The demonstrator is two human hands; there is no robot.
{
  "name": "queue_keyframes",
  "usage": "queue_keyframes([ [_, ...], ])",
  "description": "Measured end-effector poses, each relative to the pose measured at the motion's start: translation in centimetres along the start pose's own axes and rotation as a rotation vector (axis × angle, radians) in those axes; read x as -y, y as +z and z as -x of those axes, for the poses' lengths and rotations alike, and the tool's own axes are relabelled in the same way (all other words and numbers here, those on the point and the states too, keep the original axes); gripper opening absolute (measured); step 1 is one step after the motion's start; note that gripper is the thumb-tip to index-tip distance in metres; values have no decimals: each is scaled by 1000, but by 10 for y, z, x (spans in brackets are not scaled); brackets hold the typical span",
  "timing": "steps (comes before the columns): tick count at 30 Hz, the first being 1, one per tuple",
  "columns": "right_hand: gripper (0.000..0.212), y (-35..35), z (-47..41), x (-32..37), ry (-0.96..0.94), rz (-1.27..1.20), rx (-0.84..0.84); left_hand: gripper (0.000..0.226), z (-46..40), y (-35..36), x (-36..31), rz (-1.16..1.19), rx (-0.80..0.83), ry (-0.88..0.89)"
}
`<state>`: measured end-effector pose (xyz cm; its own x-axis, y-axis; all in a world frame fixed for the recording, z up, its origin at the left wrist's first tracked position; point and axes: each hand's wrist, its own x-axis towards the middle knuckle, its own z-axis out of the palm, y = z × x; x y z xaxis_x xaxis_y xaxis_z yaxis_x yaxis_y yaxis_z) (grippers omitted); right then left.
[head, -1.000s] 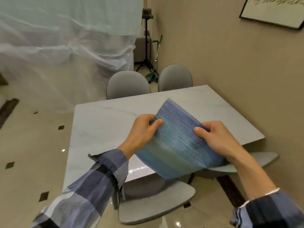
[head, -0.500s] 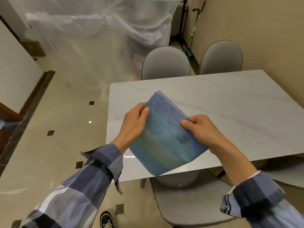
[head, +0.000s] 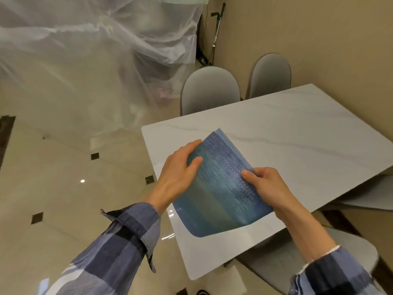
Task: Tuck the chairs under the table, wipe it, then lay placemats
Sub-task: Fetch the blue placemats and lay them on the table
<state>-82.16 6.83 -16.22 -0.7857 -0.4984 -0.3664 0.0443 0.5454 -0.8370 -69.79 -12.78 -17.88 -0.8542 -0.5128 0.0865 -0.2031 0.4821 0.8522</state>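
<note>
A stack of blue woven placemats is held above the near left part of the white marble table. My left hand grips the stack's left edge, thumb on top. My right hand pinches its right edge, thumb on top and fingers underneath. Two grey chairs stand at the table's far side, their backs against its edge. Another grey chair seat shows under the near edge, and one more under the right side.
Clear plastic sheeting hangs over the room to the left and behind. A beige wall runs along the table's right side. A stand and a mop lean in the far corner. Glossy tiled floor lies to the left.
The view has swung left, so the table now sits further right in frame. Both hands keep hold of the placemats, which now hang over the table's near left corner.
</note>
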Motion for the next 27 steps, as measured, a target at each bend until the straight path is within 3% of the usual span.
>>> queue_keyframes([
  [12, 38, 71, -94, 36, 7, -73, -142, 17, -125, -54, 66, -86, 155, 81],
  [20, 40, 118, -190, 94, 103, -265, -131, 11, -263, -102, 107, -159, 263, 69],
  [27, 39, 133, -259, 161, 135, -360, -118, 26, -377, -131, 126, -170, 279, 140],
])
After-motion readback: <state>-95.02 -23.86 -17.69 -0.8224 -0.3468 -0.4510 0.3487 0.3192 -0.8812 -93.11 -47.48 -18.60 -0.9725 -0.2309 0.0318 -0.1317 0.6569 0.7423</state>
